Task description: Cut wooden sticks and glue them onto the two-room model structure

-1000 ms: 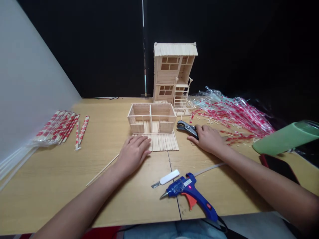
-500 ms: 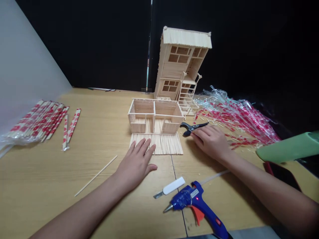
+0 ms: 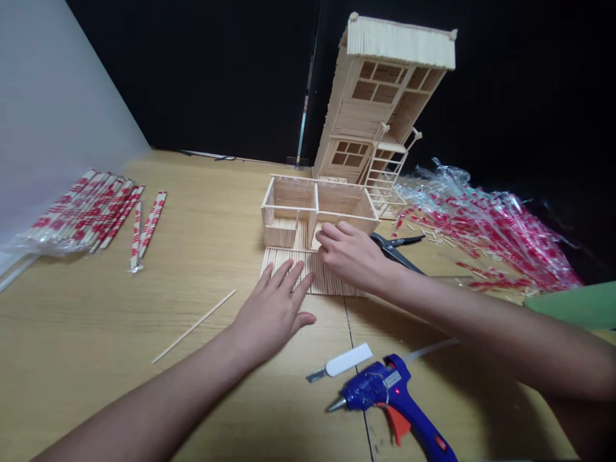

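Observation:
A small open-topped stick model [image 3: 289,239] of pale wood, split by an inner wall, stands mid-table with a slatted floor [image 3: 349,287] running out in front. My left hand [image 3: 272,308] is open, fingers spread, its fingertips on the front slats. Over the model's right front side reaches my right hand [image 3: 351,256], its fingers curled together. Whatever they may hold is hidden. Just right of that hand lie dark-handled pliers [image 3: 407,242], partly covered by my forearm. One loose stick [image 3: 192,327] lies to the left of my left hand.
A blue glue gun [image 3: 370,388] with a red light and a white-handled cutter [image 3: 349,360] lie in front. Behind stands a tall stick house [image 3: 373,115]. Wrapped chopsticks [image 3: 86,212] lie left; torn wrappers [image 3: 505,231] and a green cylindrical object [image 3: 572,305] lie right.
My right hand has moved left from beside the pliers to the front of the small model. My left hand stays on the slats. The view has shifted slightly.

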`<state>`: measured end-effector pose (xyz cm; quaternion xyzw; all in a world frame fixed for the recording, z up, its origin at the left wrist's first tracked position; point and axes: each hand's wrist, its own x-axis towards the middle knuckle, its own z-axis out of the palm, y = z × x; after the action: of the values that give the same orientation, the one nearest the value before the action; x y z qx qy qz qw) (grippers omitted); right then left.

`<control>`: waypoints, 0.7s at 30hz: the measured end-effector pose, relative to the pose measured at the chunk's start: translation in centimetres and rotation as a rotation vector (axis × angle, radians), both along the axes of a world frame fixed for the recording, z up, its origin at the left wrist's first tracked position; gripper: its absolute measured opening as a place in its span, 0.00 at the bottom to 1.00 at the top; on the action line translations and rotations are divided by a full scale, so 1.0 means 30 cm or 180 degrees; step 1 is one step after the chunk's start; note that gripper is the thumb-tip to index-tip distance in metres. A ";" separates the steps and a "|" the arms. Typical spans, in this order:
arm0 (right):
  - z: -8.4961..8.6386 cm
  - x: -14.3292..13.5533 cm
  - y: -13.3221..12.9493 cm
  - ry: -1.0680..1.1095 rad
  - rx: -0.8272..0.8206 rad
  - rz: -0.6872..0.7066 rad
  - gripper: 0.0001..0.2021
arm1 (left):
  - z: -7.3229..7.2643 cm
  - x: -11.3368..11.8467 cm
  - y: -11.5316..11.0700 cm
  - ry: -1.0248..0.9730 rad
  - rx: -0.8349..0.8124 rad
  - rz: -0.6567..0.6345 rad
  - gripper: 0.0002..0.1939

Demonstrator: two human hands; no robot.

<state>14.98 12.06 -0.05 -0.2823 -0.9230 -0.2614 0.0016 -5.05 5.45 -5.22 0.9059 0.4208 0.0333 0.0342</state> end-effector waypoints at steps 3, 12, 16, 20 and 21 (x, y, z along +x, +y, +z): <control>-0.007 -0.015 0.010 -0.0076 -0.0074 -0.0037 0.09 | 0.001 0.000 -0.001 -0.0062 -0.0043 0.0011 0.36; -0.010 -0.047 0.005 -0.0295 -0.0273 -0.0305 0.10 | -0.006 -0.001 -0.003 -0.0201 -0.0098 0.0020 0.36; -0.012 -0.061 -0.019 -0.0397 -0.0334 -0.0556 0.10 | -0.009 -0.001 -0.003 -0.0210 -0.0096 0.0007 0.36; -0.014 -0.080 -0.034 -0.0491 -0.0544 -0.0883 0.10 | -0.010 -0.001 -0.003 -0.0234 -0.0083 0.0010 0.36; -0.015 -0.081 -0.036 -0.0497 -0.0610 -0.0939 0.11 | -0.009 -0.001 -0.003 -0.0232 -0.0092 0.0012 0.36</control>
<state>12.54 10.99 -0.49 -0.3923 -0.8896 -0.1909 -0.1352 -5.09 5.38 -5.50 0.9027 0.4214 0.0602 0.0625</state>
